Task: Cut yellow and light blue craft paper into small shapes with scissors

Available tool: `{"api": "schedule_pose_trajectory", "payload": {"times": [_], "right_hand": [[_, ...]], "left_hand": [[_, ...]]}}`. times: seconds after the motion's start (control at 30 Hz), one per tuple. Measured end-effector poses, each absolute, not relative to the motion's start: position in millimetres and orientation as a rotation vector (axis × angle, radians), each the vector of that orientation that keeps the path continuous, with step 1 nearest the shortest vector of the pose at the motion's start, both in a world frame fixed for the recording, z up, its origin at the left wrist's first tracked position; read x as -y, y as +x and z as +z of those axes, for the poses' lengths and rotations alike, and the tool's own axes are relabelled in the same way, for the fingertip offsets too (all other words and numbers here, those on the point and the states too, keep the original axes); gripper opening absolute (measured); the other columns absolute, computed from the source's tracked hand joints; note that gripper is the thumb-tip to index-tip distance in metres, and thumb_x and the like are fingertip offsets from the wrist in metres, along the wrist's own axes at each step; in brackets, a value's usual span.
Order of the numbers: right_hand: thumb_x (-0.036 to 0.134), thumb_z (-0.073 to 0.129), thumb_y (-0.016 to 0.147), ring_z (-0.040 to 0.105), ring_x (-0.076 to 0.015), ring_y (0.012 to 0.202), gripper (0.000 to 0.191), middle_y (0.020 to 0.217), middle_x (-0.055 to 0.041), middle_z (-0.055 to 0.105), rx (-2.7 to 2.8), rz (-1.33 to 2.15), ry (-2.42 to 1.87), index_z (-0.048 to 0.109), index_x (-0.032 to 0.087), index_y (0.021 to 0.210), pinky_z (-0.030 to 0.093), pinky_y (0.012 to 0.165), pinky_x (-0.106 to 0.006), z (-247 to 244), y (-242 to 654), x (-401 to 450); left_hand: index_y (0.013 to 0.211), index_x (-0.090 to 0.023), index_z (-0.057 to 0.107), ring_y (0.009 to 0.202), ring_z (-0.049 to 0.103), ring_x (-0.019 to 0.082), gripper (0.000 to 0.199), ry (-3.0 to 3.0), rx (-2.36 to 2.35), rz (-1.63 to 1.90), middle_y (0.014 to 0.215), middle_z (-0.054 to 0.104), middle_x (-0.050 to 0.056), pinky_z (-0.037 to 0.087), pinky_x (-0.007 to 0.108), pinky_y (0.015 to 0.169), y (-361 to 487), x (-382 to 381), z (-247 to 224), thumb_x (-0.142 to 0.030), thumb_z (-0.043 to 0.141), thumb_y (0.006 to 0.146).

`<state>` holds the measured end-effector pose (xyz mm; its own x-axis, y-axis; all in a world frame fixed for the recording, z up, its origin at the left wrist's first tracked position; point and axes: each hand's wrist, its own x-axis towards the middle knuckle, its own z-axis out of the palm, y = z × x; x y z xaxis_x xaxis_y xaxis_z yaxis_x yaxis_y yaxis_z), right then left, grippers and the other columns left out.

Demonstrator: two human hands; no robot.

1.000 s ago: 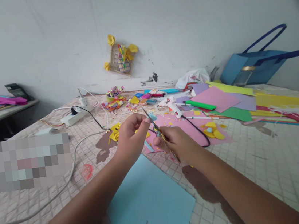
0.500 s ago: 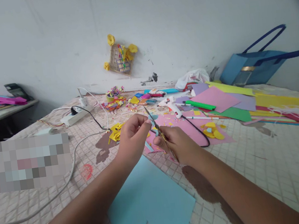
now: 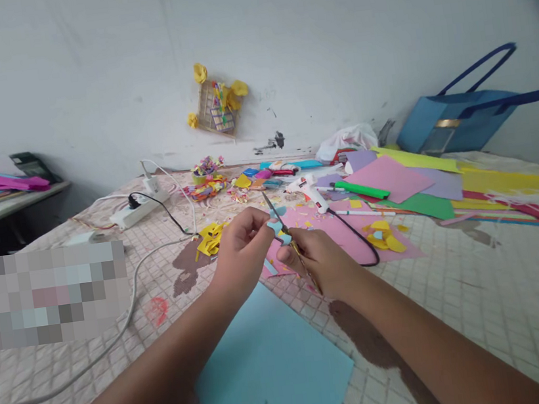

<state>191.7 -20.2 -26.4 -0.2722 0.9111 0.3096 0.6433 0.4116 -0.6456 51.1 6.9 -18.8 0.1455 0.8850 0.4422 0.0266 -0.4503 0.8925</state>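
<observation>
My left hand (image 3: 245, 245) is closed in a pinch on a small light-blue paper piece (image 3: 278, 229). My right hand (image 3: 324, 261) grips a pair of gold-handled scissors (image 3: 295, 246), their blades pointing up and away, right at the paper piece. Below both hands a larger light-blue paper sheet (image 3: 276, 367) lies on the quilted cover, with a notch in its near edge. Beyond the hands lies a pink sheet (image 3: 317, 225) strewn with small paper scraps.
A white glue gun (image 3: 313, 193) with a black cord rests behind the pink sheet. Yellow paper strips (image 3: 211, 238) lie left, near a power strip (image 3: 139, 209). Coloured papers (image 3: 390, 179) and a blue bag (image 3: 457, 121) are at right. A grey cable (image 3: 135, 292) crosses the left side.
The small light-blue piece between my hands has turned and shows more of its face beside the blades. Both hands have stayed nearly in place.
</observation>
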Motion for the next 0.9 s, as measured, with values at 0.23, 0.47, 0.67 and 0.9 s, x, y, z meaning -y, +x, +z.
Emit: {"api": "schedule_pose_trajectory", "payload": {"times": [0.23,0.47,0.67,0.9], "right_hand": [[0.065,0.038,0.080,0.039,-0.0086,0.046,0.048,0.055,0.0043,0.044,2.006,0.521,-1.300,0.042,0.019,0.068,0.023,0.045,-0.021,-26.9,191.1,19.7],[0.064,0.039,0.081,0.042,-0.0105,0.048,0.047,0.053,0.0038,0.045,2.022,0.469,-1.352,0.039,0.020,0.066,0.023,0.045,-0.022,-27.2,193.5,18.7],[0.064,0.035,0.082,0.043,-0.0110,0.047,0.048,0.054,0.0014,0.050,2.065,0.304,-1.519,0.039,0.020,0.065,0.021,0.044,-0.024,-27.0,193.0,17.3],[0.066,0.030,0.083,0.053,-0.0182,0.052,0.052,0.056,-0.0047,0.058,2.159,-0.082,-1.750,0.048,0.019,0.068,0.022,0.047,-0.027,-22.7,188.7,17.6]], "left_hand": [[0.064,-0.018,0.049,0.055,0.039,0.009,0.007,1.691,-0.910,1.393,0.060,0.046,-0.003,0.032,0.021,0.050,50.3,-6.4,-17.1,-0.019,0.051,0.070],[0.074,-0.018,0.053,0.072,0.050,0.015,0.007,1.768,-0.919,1.451,0.071,0.052,0.000,0.040,0.027,0.067,43.3,-13.1,-13.7,-0.021,0.047,0.074],[0.108,-0.023,0.049,0.110,0.043,0.021,0.030,2.311,-0.976,1.736,0.114,0.049,0.007,0.034,0.036,0.095,29.3,-15.0,-4.5,-0.021,0.051,0.079],[0.101,-0.027,0.062,0.128,0.025,0.028,0.022,2.863,-1.084,1.343,0.134,0.032,0.006,0.020,0.049,0.104,22.7,-16.6,1.3,-0.022,0.050,0.082]]}}
